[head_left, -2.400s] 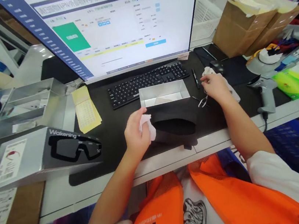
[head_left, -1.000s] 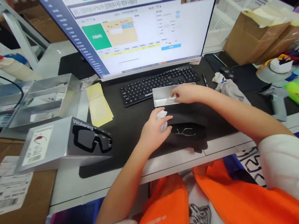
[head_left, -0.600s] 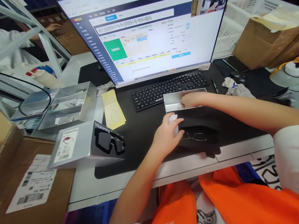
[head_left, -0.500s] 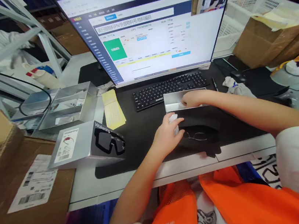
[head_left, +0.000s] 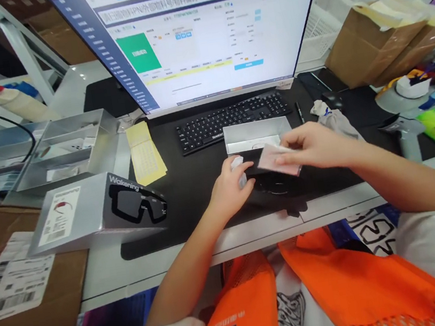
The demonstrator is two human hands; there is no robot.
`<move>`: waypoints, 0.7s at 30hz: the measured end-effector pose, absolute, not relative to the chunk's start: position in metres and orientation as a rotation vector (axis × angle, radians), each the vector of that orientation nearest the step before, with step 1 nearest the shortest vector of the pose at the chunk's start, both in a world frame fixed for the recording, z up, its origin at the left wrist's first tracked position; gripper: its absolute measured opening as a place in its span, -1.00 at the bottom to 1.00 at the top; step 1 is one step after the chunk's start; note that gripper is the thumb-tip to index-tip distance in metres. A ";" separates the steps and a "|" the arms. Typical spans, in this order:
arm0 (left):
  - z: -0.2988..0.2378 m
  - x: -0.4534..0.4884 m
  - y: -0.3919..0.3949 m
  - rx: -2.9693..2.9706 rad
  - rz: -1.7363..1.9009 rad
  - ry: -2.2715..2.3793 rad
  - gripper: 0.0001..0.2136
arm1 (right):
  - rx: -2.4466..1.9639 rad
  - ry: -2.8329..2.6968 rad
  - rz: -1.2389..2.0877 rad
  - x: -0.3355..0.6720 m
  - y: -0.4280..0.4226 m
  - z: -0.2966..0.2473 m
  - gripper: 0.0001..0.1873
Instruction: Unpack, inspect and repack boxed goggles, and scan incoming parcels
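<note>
Currently the right hand [head_left: 314,146] is pinched shut on a pink slip [head_left: 276,159]: thin, flat, rectangular, pale, tilted a bit. Thumb is on top and the other fingers are underneath. The slip hangs over a black pouch [head_left: 281,189], just in front of a silver tray [head_left: 256,131].

The left hand [head_left: 229,188] is curled around a white wad [head_left: 238,170], soft and crumpled, cloth or tissue, can't tell which. The hand rests at the pouch's left edge, on the black mat [head_left: 189,188].

- Pouch: matte, dark, rounded outline, lies flat on the mat. A faint thin ring shape shows on it, too dim to identify.
- Tray: shallow open rectangle, brushed metallic walls, pale inside, sits between the pouch and the keyboard [head_left: 231,118].
- Keyboard: black, low-profile, right under the monitor [head_left: 199,30], which shows a lit white form with a green block.
- Left of the mat: a yellow sheet [head_left: 145,151], ruled and papery. Near it is a silver box [head_left: 94,210], glossy, with black goggles printed on its side.
- Further left: open metal trays [head_left: 65,149], same silver finish.
- Right side of the worktop [head_left: 106,265]: a black pen [head_left: 299,112], a crumpled grey rag [head_left: 337,120], a grey scanner [head_left: 407,131] and brown cardboard boxes [head_left: 363,48].
</note>
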State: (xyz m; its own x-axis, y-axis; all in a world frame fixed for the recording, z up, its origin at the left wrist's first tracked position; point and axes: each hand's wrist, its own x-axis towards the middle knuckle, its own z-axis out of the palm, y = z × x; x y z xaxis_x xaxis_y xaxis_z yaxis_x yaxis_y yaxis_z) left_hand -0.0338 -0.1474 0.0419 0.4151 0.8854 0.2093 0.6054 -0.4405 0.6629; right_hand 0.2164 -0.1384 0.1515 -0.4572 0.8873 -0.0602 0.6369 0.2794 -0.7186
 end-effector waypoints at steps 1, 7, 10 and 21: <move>0.041 -0.034 -0.147 2.172 0.760 1.262 -0.63 | -1.395 -2.296 0.879 0.212 -0.149 0.151 -0.49; 0.038 -0.032 -0.145 2.124 0.824 1.278 -0.65 | -1.376 -2.598 0.450 0.199 -0.185 0.137 -0.63; 0.038 -0.032 -0.146 2.138 0.835 1.275 -0.65 | -1.392 -2.610 0.476 0.203 -0.187 0.131 -0.67; 0.036 -0.033 -0.145 2.163 0.855 1.256 -0.64 | -1.181 -2.592 0.241 0.205 -0.195 0.104 -0.62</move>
State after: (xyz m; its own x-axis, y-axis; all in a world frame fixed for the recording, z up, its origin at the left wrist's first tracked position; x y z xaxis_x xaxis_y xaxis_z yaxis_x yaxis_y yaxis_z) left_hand -0.0331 -0.1448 0.0358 0.3795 0.8849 0.2699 0.5758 -0.4543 0.6798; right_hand 0.2050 -0.1949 0.1042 -0.6257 0.7577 0.1851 0.7107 0.6516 -0.2651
